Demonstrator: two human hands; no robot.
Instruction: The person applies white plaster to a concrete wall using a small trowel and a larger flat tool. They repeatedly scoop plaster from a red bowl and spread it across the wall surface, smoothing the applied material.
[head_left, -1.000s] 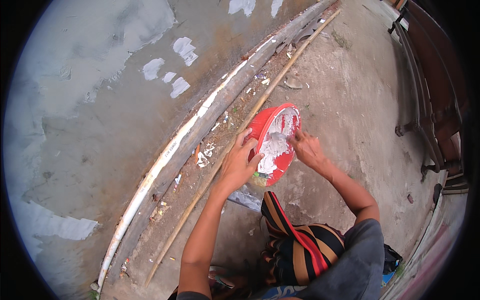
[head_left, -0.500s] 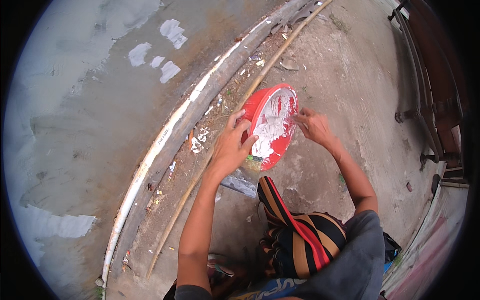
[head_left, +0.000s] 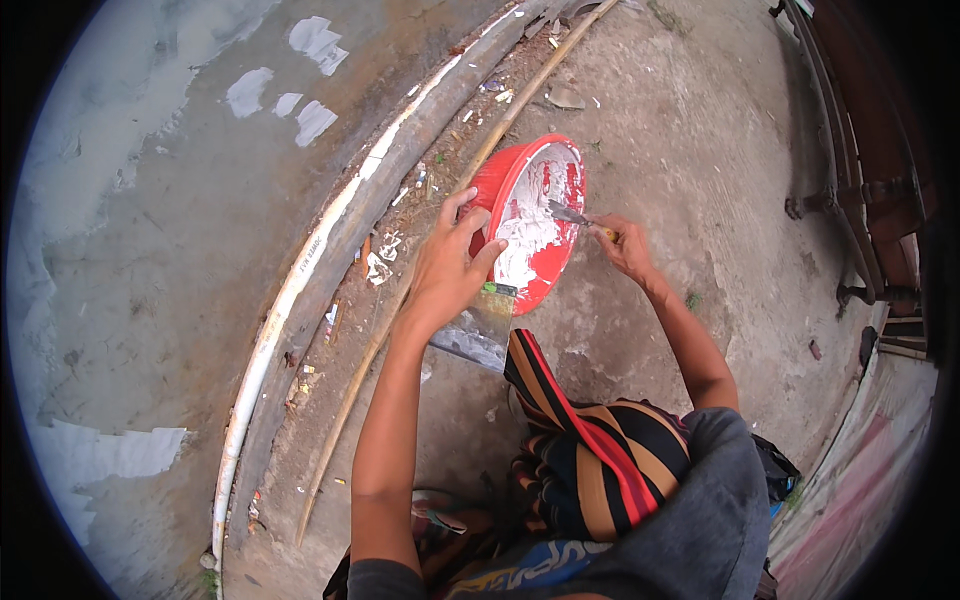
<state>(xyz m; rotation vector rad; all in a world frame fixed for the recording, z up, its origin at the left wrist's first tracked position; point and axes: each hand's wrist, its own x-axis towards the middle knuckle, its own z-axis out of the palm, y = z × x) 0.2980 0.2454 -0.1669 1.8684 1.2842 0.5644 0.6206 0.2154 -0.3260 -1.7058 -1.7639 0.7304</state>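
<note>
My left hand (head_left: 450,255) grips the near left side of a red plastic bowl (head_left: 498,172), thumb over the rim. The bowl is tipped toward the right, and thick white paste (head_left: 530,225) coats much of its inside. Below the same hand hangs a wide flat scraper blade (head_left: 478,332), smeared with grey-white; its grip is hidden behind the fingers and bowl. On the right, my right hand (head_left: 627,248) is closed around the yellowish handle of a small putty knife (head_left: 568,212). That knife's metal blade reaches over the bowl's right rim to the paste.
A long bamboo pole (head_left: 345,425) and a white pipe (head_left: 290,300) run along the left, with litter between them. Beyond lies a grey surface with white patches (head_left: 105,450). Dark brown furniture (head_left: 870,190) stands at the right. Striped cloth (head_left: 600,460) covers my lap.
The putty knife's blade, barely visible before, now shows over the paste near the right rim. The bowl and both hands sit slightly higher and further left in view, as does the whole scene.
</note>
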